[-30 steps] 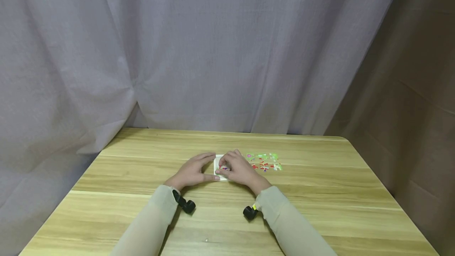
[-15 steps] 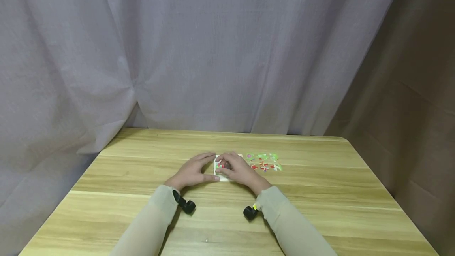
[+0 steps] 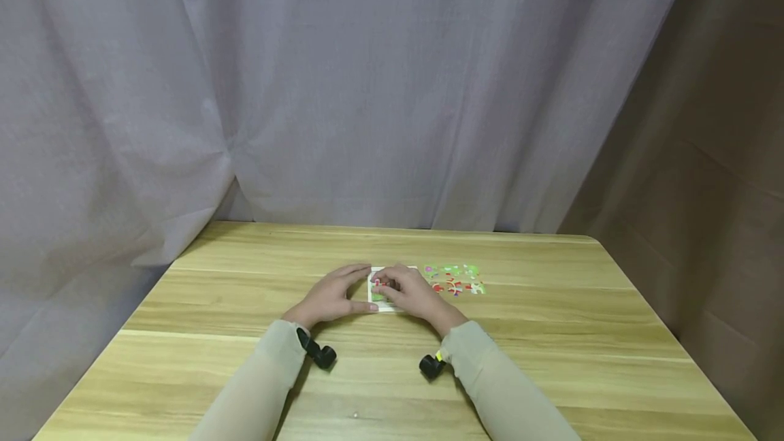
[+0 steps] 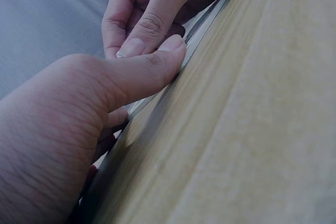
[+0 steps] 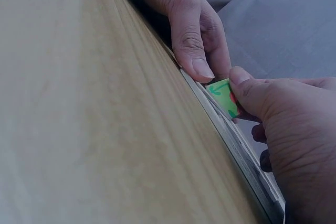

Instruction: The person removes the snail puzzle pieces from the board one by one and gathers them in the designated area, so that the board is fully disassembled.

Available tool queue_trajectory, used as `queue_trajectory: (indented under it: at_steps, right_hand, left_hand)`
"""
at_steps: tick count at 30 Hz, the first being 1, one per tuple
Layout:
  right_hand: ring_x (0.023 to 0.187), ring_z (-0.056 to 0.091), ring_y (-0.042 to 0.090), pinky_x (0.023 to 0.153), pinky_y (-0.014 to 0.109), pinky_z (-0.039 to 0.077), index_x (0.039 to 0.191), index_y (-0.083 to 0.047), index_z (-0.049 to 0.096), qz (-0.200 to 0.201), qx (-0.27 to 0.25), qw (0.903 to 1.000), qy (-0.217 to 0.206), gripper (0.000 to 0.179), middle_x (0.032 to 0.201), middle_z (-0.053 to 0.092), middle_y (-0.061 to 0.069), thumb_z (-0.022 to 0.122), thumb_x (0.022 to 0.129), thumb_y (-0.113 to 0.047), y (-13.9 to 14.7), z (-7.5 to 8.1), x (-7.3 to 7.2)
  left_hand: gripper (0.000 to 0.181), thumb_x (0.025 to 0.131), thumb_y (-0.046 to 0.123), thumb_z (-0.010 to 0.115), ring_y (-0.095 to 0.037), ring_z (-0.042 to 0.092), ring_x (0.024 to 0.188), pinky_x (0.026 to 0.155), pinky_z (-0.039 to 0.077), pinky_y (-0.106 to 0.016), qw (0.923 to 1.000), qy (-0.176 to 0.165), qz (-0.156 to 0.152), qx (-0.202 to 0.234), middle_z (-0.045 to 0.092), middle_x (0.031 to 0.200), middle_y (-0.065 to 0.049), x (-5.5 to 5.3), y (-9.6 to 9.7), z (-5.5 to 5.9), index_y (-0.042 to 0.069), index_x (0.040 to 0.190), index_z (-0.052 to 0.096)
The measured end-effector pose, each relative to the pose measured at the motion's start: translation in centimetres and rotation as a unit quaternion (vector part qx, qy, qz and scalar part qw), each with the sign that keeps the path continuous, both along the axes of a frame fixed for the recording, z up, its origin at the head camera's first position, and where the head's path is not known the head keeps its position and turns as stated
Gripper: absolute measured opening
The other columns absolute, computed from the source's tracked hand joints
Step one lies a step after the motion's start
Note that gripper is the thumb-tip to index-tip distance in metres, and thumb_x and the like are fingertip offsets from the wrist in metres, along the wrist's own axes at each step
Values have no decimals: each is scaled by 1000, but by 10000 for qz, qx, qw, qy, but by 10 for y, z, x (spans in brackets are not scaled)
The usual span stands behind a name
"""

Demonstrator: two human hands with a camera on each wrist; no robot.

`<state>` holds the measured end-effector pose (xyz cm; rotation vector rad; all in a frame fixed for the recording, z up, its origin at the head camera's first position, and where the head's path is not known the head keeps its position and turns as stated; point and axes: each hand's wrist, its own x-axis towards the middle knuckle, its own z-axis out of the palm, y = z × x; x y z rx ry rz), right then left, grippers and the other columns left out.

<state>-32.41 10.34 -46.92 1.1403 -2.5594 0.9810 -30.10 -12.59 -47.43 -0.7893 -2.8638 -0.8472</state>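
Note:
A small puzzle board with a white rim (image 3: 389, 309) lies on the table between the hands. Along its left side rests my left hand (image 3: 331, 295), thumb at the near corner and fingers stretched toward the far one. My right hand (image 3: 413, 291) is over the board and pinches a puzzle piece (image 5: 221, 95) between thumb and fingers. In the right wrist view this piece is green with a bit of red, tilted up close over the board's edge (image 5: 231, 135). Much of the board is hidden under the right hand. The left thumb (image 4: 172, 45) presses on the rim in the left wrist view.
Just right of the board lie several loose puzzle pieces in two rows, a green row (image 3: 453, 270) behind and a red one (image 3: 454, 286) in front. A wooden table (image 3: 551, 346) carries everything, and a grey curtain (image 3: 367, 101) hangs behind it.
The right fingers spread a little over the board, then came together on the piece, now farther left. More green and red shows on the board's left part. My left hand has stayed in place.

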Motion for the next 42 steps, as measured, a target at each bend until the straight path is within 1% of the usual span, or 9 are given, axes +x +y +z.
queue_trajectory:
  at_steps: [7, 13, 18, 22, 25, 30, 32, 36, 42]
  right_hand:
    - [72, 52, 5, 62, 23, 49, 105, -16, 75, 109, -286, 9994, 171, 13, 85, 63, -9, 70, 96, -24, -2, -1, 0]
    - [74, 54, 6, 63, 22, 51, 104, -14, 76, 64, -514, 9979, 389, 12, 91, 67, -5, 70, 96, -20, -3, 0, 0]
    - [76, 57, 8, 64, 23, 52, 104, -13, 76, 59, -599, 9968, 525, 12, 95, 69, -1, 71, 95, -18, -4, 3, -2]
    - [79, 58, 9, 66, 24, 53, 104, -12, 76, 63, -647, 9963, 555, 11, 95, 69, -1, 72, 95, -17, -4, 6, -5]
    - [80, 59, 9, 67, 24, 53, 103, -13, 76, 25, -644, 9962, 587, 10, 94, 69, -2, 72, 94, -17, -5, 9, -6]
    - [83, 60, 10, 68, 26, 54, 102, -14, 76, -46, -670, 9966, 474, 9, 94, 69, -3, 73, 94, -18, -2, 12, -4]
    - [85, 60, 9, 70, 27, 54, 102, -15, 76, -145, -680, 9969, 363, 10, 96, 69, -4, 73, 94, -20, 0, 11, -2]
    - [83, 59, 6, 70, 25, 53, 102, -20, 76, -401, -665, 9967, 224, 9, 95, 68, -9, 73, 95, -24, 10, 7, -1]
    - [73, 56, 7, 61, 25, 51, 100, -21, 77, -515, -836, 9947, 306, 8, 89, 66, -11, 73, 94, -25, 31, 4, -1]
  left_hand:
    - [93, 80, 70, 69, -28, 36, 145, 118, 28, -55, 10000, 18, 4, 10, 39, 159, -3, 1, -2, 1, 17, 153, 45]
    - [94, 81, 70, 69, -28, 35, 145, 118, 27, -55, 10000, -24, -6, 8, 39, 159, -3, 1, -3, 3, 17, 154, 44]
    - [95, 80, 71, 68, -28, 33, 146, 118, 26, -56, 10000, -81, 11, -30, 36, 161, -2, -1, -4, 4, 18, 155, 41]
    - [97, 80, 73, 67, -27, 33, 146, 118, 26, -55, 10000, -37, 18, -78, 35, 161, -1, -5, -5, 7, 19, 156, 39]
    - [97, 79, 73, 67, -28, 34, 146, 118, 26, -55, 10000, 28, -2, -47, 37, 160, -2, -6, -5, 9, 18, 155, 40]
    - [96, 80, 71, 68, -29, 35, 145, 117, 27, -56, 10000, 66, -38, -30, 38, 159, -4, -5, -4, 11, 16, 154, 43]
    - [96, 80, 71, 69, -29, 35, 145, 118, 27, -56, 10000, 35, -45, -39, 38, 160, -4, -4, -3, 11, 17, 154, 42]
    - [95, 79, 70, 70, -27, 34, 146, 118, 27, -54, 10000, -39, -55, -38, 37, 160, -2, -3, -2, 8, 18, 155, 42]
    - [95, 79, 68, 72, -28, 35, 145, 118, 28, -54, 9998, -85, -112, 111, 39, 159, -4, -1, -2, 3, 15, 153, 45]
